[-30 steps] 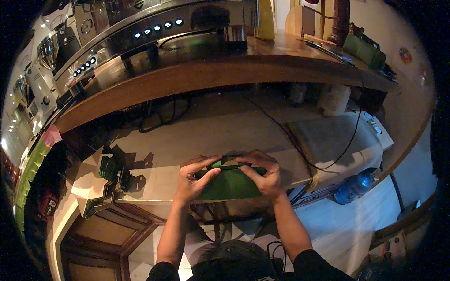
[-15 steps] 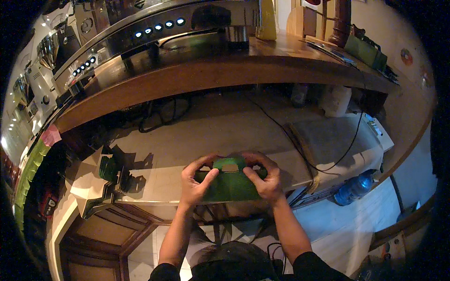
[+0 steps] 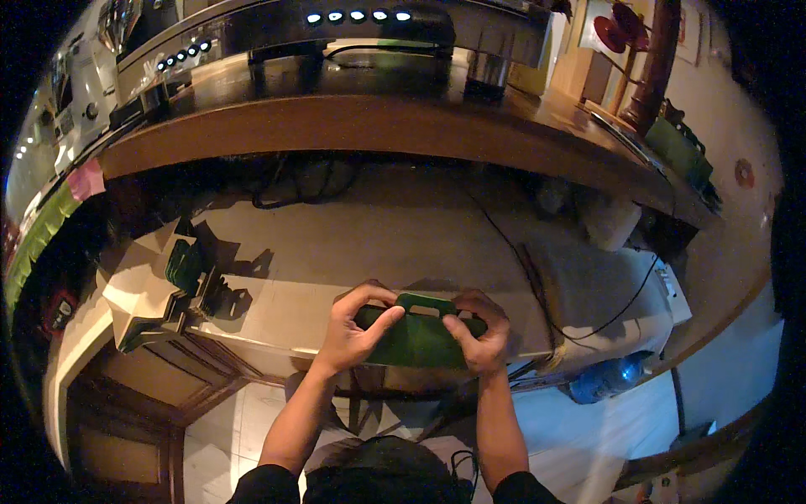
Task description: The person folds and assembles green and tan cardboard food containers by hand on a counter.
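Both forearms point(image 3: 294, 420) rise from the lower edge, the left slanting inward, the right nearly straight. The left hand point(image 3: 356, 329) and right hand point(image 3: 484, 334) grip the green carrier point(image 3: 417, 344) by its two sides, thumbs on the near face pointing inward, fingers curled behind, the slotted handle tab point(image 3: 428, 300) between them. It is held at the near edge of the desk point(image 3: 353, 252); any print on it is too dim to read

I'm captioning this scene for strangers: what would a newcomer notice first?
Probably the green carrier, held between the left hand and right hand at the lower middle. Next come the white lights on the machine along the top, then the blue bottle at lower right.
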